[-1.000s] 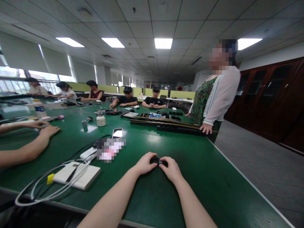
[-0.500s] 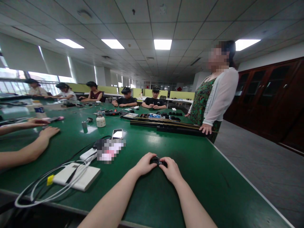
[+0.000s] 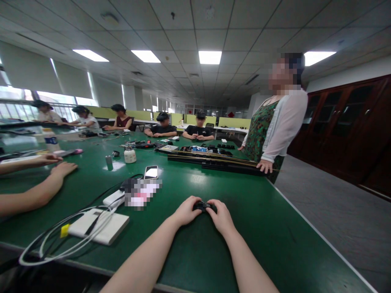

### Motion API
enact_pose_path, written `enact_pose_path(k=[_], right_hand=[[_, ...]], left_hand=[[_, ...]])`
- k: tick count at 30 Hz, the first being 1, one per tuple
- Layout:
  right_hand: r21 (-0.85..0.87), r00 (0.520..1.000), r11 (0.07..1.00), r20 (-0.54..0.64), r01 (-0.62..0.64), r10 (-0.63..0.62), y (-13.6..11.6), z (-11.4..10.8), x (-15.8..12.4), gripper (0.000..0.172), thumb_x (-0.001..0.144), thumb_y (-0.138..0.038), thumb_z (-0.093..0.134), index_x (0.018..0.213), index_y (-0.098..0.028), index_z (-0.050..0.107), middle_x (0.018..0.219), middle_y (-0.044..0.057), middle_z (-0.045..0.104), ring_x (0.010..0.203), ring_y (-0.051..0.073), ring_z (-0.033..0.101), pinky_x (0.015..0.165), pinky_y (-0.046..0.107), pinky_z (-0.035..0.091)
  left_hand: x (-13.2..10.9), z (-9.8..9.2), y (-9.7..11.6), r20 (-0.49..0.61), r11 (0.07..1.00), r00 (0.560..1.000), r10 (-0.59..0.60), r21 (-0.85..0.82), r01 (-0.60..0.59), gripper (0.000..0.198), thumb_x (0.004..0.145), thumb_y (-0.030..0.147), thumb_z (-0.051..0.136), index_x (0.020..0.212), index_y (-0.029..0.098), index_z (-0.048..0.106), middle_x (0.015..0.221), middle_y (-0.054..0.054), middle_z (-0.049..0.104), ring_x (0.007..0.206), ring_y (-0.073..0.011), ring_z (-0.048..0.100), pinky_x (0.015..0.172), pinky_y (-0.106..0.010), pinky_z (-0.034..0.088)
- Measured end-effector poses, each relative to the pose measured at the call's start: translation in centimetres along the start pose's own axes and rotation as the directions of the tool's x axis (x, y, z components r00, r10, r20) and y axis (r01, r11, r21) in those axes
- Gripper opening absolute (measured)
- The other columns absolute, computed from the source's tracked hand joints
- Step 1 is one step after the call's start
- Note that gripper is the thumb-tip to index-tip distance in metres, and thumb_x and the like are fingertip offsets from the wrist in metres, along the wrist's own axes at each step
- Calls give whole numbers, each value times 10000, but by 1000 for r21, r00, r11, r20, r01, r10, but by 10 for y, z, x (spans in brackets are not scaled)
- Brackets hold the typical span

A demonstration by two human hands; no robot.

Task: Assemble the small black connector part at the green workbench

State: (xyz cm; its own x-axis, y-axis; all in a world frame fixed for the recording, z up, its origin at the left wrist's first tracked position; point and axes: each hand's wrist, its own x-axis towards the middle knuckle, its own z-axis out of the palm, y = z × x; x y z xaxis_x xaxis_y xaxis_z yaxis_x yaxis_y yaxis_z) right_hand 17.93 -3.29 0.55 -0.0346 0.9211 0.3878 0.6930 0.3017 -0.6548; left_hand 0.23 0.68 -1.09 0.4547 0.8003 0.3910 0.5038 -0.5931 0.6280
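Observation:
My left hand [image 3: 186, 211] and my right hand [image 3: 222, 215] rest on the green table [image 3: 275, 236], fingers curled around a small black part [image 3: 204, 206] held between them. Both hands grip it from either side, just above the tabletop. Most of the part is hidden by my fingers.
A white flat box [image 3: 104, 228] with looped white cables [image 3: 55, 244] lies at the left. A phone [image 3: 150, 171] and a white jar [image 3: 130, 155] sit further back. Long black trays [image 3: 226, 162] lie beyond, where a standing person [image 3: 275, 122] rests a hand. Another person's arms [image 3: 36, 187] reach in from the left; several seated people are at the far end.
My hands and the black part stay in nearly the same spot, with only slight finger shifts. The standing person's head turned a little.

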Motion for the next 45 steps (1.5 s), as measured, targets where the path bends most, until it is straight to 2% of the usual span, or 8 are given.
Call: enact_pose_path(k=[14,34,45], right_hand=[[93,979,992,-178,-82,98,1,-2,1,281,760,-287,479,998,-205,602,1000,57,650,959,211,579,879,354,445],[178,944,982,-307,-65,118,13,-1,3,304,744,-294,476,987,-176,614,976,84,656,864,213,600,818,364,473],[184,919,976,-352,-116,176,14,-4,4,313,732,-300,477,974,-166,623,971,94,658,857,216,604,806,353,474]], left_hand=[[0,0,-1,1,1000,1000,-15,12,15,368,724,198,618,1086,183,555,1025,-67,582,972,-215,561,884,-326,444],[1,-1,2,17,999,999,-34,11,34,399,720,176,624,1112,173,550,1056,-71,580,994,-210,557,910,-317,432],[1,-1,3,29,998,998,-57,-3,57,405,732,204,622,1128,174,544,1092,-79,578,1033,-217,551,940,-328,421]])
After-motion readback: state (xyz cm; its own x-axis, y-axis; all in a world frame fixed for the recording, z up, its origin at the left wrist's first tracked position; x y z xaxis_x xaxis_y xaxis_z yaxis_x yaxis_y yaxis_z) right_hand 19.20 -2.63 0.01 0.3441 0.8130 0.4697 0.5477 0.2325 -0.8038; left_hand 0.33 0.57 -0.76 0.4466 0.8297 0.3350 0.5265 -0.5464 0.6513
